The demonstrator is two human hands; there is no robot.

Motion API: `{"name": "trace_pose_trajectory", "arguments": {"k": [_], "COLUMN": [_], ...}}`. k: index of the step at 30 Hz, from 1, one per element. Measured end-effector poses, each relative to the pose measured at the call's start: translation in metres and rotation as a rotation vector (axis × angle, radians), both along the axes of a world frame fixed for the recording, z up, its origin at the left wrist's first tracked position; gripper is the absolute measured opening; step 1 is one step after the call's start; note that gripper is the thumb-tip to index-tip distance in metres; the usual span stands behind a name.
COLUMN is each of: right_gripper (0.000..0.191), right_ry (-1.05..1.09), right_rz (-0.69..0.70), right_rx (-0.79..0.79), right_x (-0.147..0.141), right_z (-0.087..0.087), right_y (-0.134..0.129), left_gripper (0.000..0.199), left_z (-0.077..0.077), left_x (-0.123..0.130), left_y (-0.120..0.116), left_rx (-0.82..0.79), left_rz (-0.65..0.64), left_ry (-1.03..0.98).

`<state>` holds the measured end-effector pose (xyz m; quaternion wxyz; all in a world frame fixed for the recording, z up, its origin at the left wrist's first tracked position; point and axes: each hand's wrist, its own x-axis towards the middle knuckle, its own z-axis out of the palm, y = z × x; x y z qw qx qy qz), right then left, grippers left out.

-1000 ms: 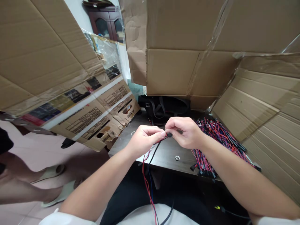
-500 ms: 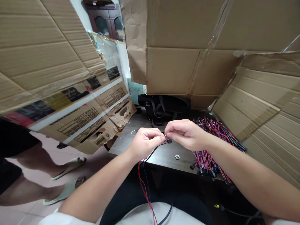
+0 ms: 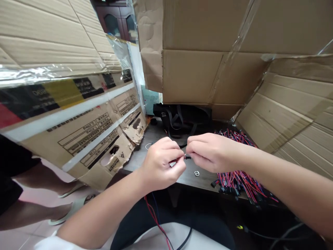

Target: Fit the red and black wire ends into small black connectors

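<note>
A small black plastic connector (image 3: 187, 157) with thin red and black wires is pinched at the fingertips of the left hand (image 3: 162, 166) and right hand (image 3: 212, 152), both closed on it. A small silver metal loop (image 3: 197, 173) lies just below the right hand on a dark wooden table (image 3: 205, 182), and a heap of red-and-black wire leads (image 3: 239, 184) lies beyond that hand.

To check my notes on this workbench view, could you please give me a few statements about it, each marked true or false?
1. A small black connector sits between the left hand and the right hand. True.
2. The bundle of red and black wires lies left of the hands. False: it lies to their right, on the dark table.
3. A small metal loop lies inside a cardboard box. False: it lies on the table, near the right hand.
4. A person in slippers stands on the floor to the left. True.
</note>
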<state>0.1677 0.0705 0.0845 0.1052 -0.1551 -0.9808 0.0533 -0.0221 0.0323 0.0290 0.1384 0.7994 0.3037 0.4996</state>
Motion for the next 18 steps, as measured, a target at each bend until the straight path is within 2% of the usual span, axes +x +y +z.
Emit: {"name": "trace_pose_trajectory", "arguments": {"k": [4, 8, 15, 18], "right_gripper": [0.013, 0.014, 0.032, 0.033], "right_ry": [0.100, 0.005, 0.035, 0.005], "right_rz": [-0.130, -0.422, -0.817, -0.976], "right_rx": [-0.256, -0.577, -1.150, -1.238], "right_x": [-0.009, -0.019, -0.036, -0.044], "right_z": [0.006, 0.016, 0.026, 0.028], "right_y": [-0.007, -0.008, 0.001, 0.003], "left_gripper": [0.018, 0.020, 0.025, 0.026], "left_z": [-0.001, 0.004, 0.021, 0.020], "left_x": [-0.001, -0.007, -0.015, -0.016], "left_y": [-0.006, -0.009, -0.006, -0.003], "left_rx": [0.274, 0.446, 0.612, 0.644], "left_rz": [0.122, 0.217, 0.148, 0.107], "left_ry": [0.156, 0.370, 0.554, 0.575]}}
